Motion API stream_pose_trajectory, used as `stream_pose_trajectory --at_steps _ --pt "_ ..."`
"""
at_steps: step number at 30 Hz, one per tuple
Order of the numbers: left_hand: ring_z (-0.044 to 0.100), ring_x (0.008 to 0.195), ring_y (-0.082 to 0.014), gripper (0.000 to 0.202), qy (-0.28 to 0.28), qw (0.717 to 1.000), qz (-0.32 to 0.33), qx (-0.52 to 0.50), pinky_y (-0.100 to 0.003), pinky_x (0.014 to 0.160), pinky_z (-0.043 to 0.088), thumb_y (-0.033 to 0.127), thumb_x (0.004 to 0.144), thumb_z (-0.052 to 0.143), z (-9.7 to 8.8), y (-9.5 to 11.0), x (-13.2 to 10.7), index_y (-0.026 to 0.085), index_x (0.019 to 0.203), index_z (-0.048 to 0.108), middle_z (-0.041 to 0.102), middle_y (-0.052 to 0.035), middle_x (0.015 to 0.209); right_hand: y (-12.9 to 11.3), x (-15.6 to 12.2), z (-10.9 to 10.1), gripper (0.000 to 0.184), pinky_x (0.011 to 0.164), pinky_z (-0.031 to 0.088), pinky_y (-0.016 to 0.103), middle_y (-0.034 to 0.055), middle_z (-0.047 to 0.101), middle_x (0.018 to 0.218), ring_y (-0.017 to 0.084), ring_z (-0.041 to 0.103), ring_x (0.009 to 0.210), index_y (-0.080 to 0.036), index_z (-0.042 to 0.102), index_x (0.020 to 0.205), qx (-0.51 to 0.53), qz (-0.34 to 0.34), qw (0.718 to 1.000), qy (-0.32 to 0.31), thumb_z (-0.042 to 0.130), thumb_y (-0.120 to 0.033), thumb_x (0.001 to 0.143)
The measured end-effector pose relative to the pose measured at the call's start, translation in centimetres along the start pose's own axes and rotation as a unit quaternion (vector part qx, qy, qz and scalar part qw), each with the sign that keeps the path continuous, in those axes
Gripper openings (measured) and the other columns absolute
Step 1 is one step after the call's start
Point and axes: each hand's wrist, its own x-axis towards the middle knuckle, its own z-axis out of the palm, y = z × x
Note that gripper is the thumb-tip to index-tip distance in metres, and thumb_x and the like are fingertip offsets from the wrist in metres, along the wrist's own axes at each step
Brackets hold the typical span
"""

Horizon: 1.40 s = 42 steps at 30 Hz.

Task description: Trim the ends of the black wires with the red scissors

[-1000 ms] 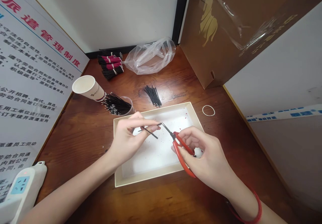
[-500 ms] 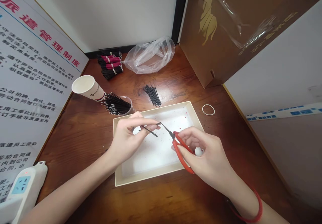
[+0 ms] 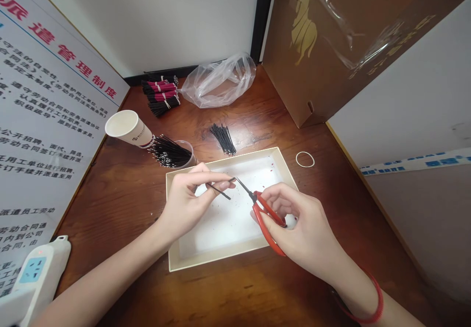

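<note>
Between thumb and fingers, my left hand (image 3: 193,194) pinches a thin black wire (image 3: 220,191) above a shallow box (image 3: 174,263). One end of the wire shows at the fingertips, where the blade tips of red-handled scissors (image 3: 268,224) come up to it. Whether the blades touch the wire I cannot tell. My right hand (image 3: 305,224) is closed around the scissors' handles. Small dark and red bits lie scattered on the box's white floor. Behind the box rests a loose bunch of short black wires (image 3: 222,139).
A clear cup (image 3: 192,153) full of black wires stands at the box's far left, near a tilted paper cup (image 3: 128,128). Banded black and red wire bundles (image 3: 162,94) and a plastic bag (image 3: 221,82) lie behind. A rubber band (image 3: 305,159) is at right, a power strip (image 3: 44,273) at left.
Both hands keep nearly the same place and hold. The scissors have shifted very slightly at the wire's end.
</note>
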Motion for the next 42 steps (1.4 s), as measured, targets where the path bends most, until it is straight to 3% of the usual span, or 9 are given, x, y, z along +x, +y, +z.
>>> stream_pose_trajectory --at_steps 29,42 --pt "0.054 0.058 -0.0145 0.019 -0.006 1.000 -0.002 -0.007 -0.027 0.054 0.043 0.012 0.077 0.073 -0.03 0.02 0.01 0.028 0.082 0.084 0.073 -0.0023 0.064 0.09 0.10 -0.05 0.014 0.044 0.036 0.015 -0.0047 0.052 0.054 0.004 0.045 0.048 -0.016 0.060 0.073 0.015 -0.015 1.000 -0.009 0.067 -0.026 0.081" --pt "0.058 0.062 -0.0160 0.018 -0.013 1.000 -0.002 0.004 -0.028 0.056 0.045 0.014 0.080 0.071 -0.05 0.04 0.04 0.027 0.083 0.083 0.076 -0.0030 0.069 0.07 -0.07 -0.21 0.011 0.051 0.045 0.017 -0.0023 0.059 0.061 0.006 0.051 0.052 -0.017 0.059 0.076 0.005 -0.013 1.000 -0.007 0.064 -0.026 0.081"
